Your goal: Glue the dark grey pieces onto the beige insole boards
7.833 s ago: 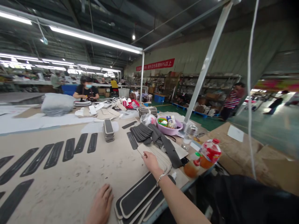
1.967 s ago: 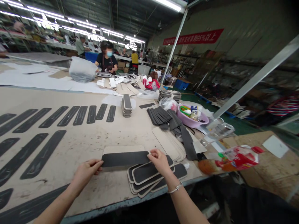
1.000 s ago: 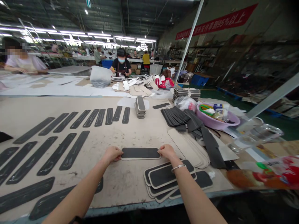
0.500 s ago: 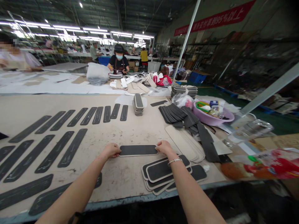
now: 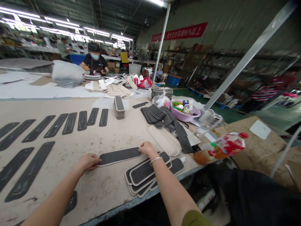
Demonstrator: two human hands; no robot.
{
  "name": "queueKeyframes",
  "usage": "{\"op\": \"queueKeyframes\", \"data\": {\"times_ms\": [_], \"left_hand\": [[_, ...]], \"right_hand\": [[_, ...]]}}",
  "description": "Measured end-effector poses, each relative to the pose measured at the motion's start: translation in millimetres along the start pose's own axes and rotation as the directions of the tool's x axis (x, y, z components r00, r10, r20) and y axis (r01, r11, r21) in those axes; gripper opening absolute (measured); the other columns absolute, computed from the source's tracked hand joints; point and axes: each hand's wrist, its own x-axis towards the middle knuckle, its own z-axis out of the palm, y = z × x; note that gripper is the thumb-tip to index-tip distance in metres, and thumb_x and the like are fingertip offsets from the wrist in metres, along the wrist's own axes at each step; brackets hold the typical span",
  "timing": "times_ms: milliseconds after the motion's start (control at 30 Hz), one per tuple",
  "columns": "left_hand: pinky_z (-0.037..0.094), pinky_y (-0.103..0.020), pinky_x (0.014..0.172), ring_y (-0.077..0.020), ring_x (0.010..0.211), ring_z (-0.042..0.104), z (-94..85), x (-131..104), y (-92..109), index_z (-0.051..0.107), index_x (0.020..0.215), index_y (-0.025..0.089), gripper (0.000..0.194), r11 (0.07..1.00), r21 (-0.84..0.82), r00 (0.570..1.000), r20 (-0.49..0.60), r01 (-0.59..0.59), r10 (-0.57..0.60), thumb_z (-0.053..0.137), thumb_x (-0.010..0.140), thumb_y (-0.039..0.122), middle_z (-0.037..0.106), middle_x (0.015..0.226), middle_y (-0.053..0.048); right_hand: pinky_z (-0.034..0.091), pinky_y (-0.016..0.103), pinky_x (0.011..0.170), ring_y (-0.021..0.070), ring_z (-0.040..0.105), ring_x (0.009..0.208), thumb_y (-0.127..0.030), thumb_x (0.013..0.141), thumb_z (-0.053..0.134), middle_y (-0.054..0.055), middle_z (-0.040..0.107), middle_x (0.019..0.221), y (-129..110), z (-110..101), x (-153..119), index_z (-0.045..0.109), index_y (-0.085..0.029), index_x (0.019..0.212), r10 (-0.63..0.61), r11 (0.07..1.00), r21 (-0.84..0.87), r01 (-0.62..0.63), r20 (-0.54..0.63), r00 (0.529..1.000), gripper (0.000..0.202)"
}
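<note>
A dark strip with a pale border (image 5: 120, 156) lies between my two hands over the beige tabletop. My left hand (image 5: 90, 161) pinches its left end. At the right end, the fingers of my right hand (image 5: 147, 148) are closed on the strip. Just below my right hand is a loose pile of similar bordered pieces (image 5: 143, 172), partly hidden by my forearm. Dark glossy strips (image 5: 33, 169) lie in rows on the left. Beyond the hands stands a neat stack of bordered pieces (image 5: 119, 106).
Dark strips (image 5: 154, 113) and pale blanks (image 5: 164, 139) lie right of centre. Behind them is a purple basin (image 5: 184, 115). Bottles (image 5: 223, 146) lie at the right edge near a metal pole (image 5: 244, 58). A masked person (image 5: 95, 62) works across the table.
The view has turned to the right, so the table's contents appear further left. Both hands still hold the bordered strip, which now looks slightly tilted.
</note>
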Motion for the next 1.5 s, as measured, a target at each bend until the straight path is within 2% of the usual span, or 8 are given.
{"op": "queueKeyframes", "data": {"times_ms": [167,467,733,967,1133,1300,1500], "left_hand": [[0.040,-0.017,0.044,-0.0097,0.043,0.050,0.0,2,-3,0.047,0.049,0.019,0.024,1.000,-0.025,1.000,0.001,0.010,-0.010,0.068,0.054,0.028,0.055,0.042,0.002],[0.041,-0.016,0.043,-0.0088,0.041,0.050,3.0,5,-5,0.047,0.052,0.018,0.021,0.998,-0.016,0.998,-0.024,0.057,-0.058,0.065,0.061,0.021,0.053,0.038,0.004],[0.039,-0.017,0.042,-0.0090,0.041,0.053,6.7,5,-15,0.046,0.059,0.019,0.020,0.997,0.055,0.994,-0.101,0.054,-0.048,0.065,0.066,0.022,0.057,0.043,0.005],[0.039,-0.017,0.042,-0.0098,0.042,0.055,7.0,7,-16,0.044,0.061,0.020,0.021,0.995,0.101,0.996,-0.087,0.026,-0.018,0.065,0.066,0.020,0.057,0.043,0.005],[0.042,-0.017,0.044,-0.0107,0.046,0.058,8.0,7,-15,0.044,0.063,0.020,0.022,0.995,0.099,0.995,-0.094,0.023,-0.013,0.066,0.064,0.020,0.057,0.045,0.005],[0.041,-0.018,0.042,-0.0114,0.043,0.055,7.1,9,-15,0.042,0.059,0.020,0.024,0.995,0.096,0.997,-0.082,0.010,-0.002,0.066,0.062,0.021,0.054,0.040,0.005],[0.038,-0.018,0.040,-0.0112,0.040,0.052,3.6,15,-15,0.040,0.057,0.021,0.026,0.994,0.105,0.998,-0.037,-0.038,0.042,0.066,0.060,0.026,0.054,0.040,0.004]], "right_hand": [[0.041,0.020,0.057,0.0154,0.062,0.070,-0.012,0.056,0.067,0.001,0.067,0.066,-2,0,0,0.063,-0.020,0.060,-0.006,0.999,-0.032,0.007,0.005,1.000,0.010],[0.040,0.017,0.055,0.0142,0.063,0.067,-0.014,0.062,0.066,0.002,0.067,0.062,-8,-2,-4,0.065,-0.019,0.055,-0.017,0.993,-0.116,0.021,0.035,0.999,0.008],[0.039,0.020,0.054,0.0151,0.061,0.061,-0.014,0.066,0.061,0.003,0.062,0.053,-5,-1,-5,0.064,-0.018,0.053,-0.064,0.985,-0.154,0.074,0.070,0.996,0.013],[0.039,0.019,0.054,0.0142,0.061,0.061,-0.017,0.065,0.063,0.001,0.062,0.053,-2,0,-2,0.066,-0.018,0.059,-0.057,0.985,-0.160,0.065,0.053,0.997,0.006],[0.040,0.019,0.056,0.0141,0.062,0.065,-0.021,0.065,0.066,0.001,0.065,0.060,1,2,-1,0.068,-0.019,0.066,-0.075,0.982,-0.170,0.080,0.040,0.996,0.003],[0.041,0.018,0.058,0.0142,0.063,0.073,-0.023,0.065,0.067,0.003,0.070,0.077,-1,0,-4,0.068,-0.020,0.078,-0.084,0.976,-0.201,0.081,-0.006,0.996,0.013],[0.044,0.022,0.068,0.0191,0.064,0.086,-0.018,0.066,0.065,0.008,0.070,0.088,-11,-1,-8,0.069,-0.019,0.083,-0.131,0.955,-0.275,0.112,-0.051,0.990,0.018]]}}
